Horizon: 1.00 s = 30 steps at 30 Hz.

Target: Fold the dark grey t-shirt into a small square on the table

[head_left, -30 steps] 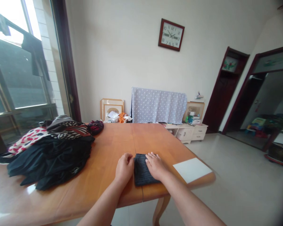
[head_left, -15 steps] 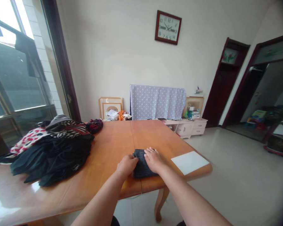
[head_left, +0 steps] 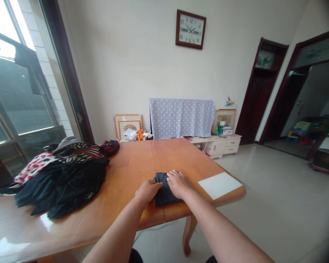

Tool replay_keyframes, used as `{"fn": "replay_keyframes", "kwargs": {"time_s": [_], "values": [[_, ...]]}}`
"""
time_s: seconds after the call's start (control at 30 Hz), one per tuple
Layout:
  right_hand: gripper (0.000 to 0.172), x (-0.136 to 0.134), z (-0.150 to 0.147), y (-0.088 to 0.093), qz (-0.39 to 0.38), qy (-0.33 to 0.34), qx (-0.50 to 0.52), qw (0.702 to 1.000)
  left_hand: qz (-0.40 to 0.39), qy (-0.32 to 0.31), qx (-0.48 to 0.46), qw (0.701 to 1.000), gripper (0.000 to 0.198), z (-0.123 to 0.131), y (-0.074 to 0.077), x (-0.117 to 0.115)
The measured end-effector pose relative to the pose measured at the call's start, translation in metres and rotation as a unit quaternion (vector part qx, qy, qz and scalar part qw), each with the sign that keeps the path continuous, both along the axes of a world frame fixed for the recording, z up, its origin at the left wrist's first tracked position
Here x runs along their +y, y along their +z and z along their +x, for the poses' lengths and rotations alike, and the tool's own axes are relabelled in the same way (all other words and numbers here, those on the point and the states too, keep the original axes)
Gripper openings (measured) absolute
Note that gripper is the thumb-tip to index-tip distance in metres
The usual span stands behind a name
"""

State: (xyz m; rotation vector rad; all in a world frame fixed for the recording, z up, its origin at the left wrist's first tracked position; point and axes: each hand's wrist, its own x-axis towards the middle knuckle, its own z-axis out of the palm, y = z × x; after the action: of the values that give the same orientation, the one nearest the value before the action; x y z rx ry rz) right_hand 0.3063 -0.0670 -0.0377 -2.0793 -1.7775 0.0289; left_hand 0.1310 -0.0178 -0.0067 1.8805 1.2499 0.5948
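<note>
A dark grey, folded garment lies as a compact rectangle near the front edge of the wooden table. My left hand grips its left edge, thumb on top and the other fingers curled and partly hidden. Flat across its upper right part rests my right hand, fingers stretched out and pressing on the cloth. What kind of garment it is cannot be made out.
A loose heap of clothes, black, striped and red-and-white, covers the table's left end. Right of my hands, a white sheet lies near the corner. Beyond the table stands a low white cabinet beside a polka-dot cloth cover.
My left thumb has shifted slightly right over the garment's edge. My right hand stays flat on it, and the camera view has tilted a little.
</note>
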Motion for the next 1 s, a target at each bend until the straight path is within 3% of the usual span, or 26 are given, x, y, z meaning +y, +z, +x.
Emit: {"fn": "replay_keyframes", "kwargs": {"time_s": [0.5,0.77,1.0], "values": [[0.051,-0.002,0.0,0.001,0.002,0.006,-0.006,1.0,0.031,0.041,0.105,0.993,0.028,-0.005,-0.006,0.002],[0.051,0.001,0.002,-0.005,0.007,0.002,-0.011,1.0,0.041,0.046,0.046,0.997,0.019,-0.009,-0.008,0.014],[0.051,0.0,0.001,-0.005,0.021,0.007,-0.006,1.0,0.063,0.031,0.065,0.995,0.005,-0.009,-0.014,0.024]]}}
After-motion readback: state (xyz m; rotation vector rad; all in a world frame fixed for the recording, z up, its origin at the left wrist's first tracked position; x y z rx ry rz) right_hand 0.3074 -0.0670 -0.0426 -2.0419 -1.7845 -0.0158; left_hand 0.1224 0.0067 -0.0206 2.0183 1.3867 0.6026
